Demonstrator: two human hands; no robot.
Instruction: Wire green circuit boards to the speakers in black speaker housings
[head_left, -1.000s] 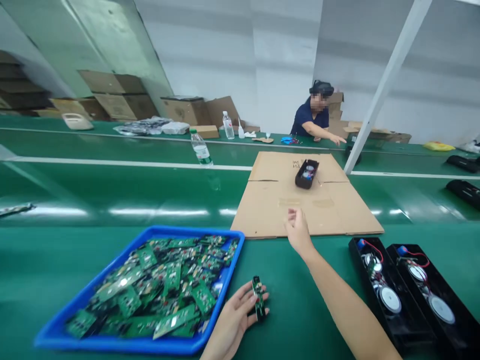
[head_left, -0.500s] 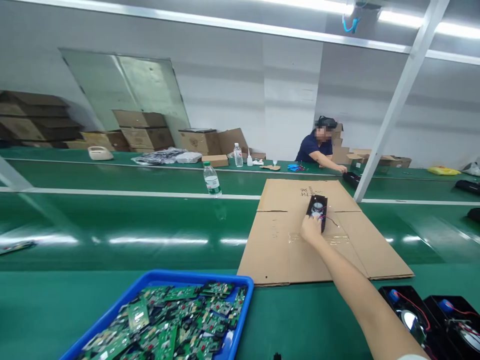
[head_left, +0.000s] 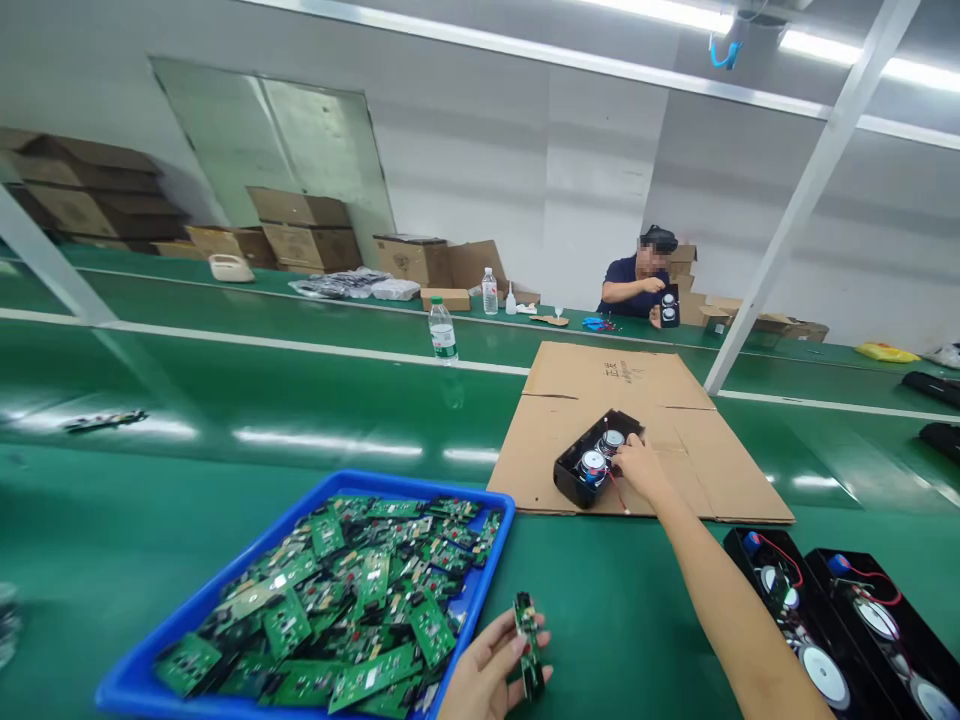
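My left hand [head_left: 491, 665] grips a small green circuit board [head_left: 528, 645] between thumb and fingers, just right of the blue tray [head_left: 501, 540]. Loose green circuit boards [head_left: 375, 580] fill that tray. On the flattened cardboard [head_left: 720, 470], my right hand [head_left: 637, 465] has its fingers closed on the right side of a black speaker housing [head_left: 574, 488]. The housing sits at an angle, its inner side up, showing two round silver speakers and thin wires. Beside my right forearm lie two more black speaker housings [head_left: 795, 620] with speakers and red wires.
A water bottle [head_left: 442, 332] stands on the belt beyond the tray. A single circuit board [head_left: 105, 421] lies at left. Across the line a co-worker [head_left: 637, 280] holds another speaker housing [head_left: 670, 307]. A slanted white post [head_left: 795, 230] rises at right. Cardboard boxes [head_left: 300, 230] line the back.
My right hand has brought the speaker housing nearer and left, and it now lies turned on the cardboard. My left hand has come into view with a circuit board. The co-worker has lifted a housing.
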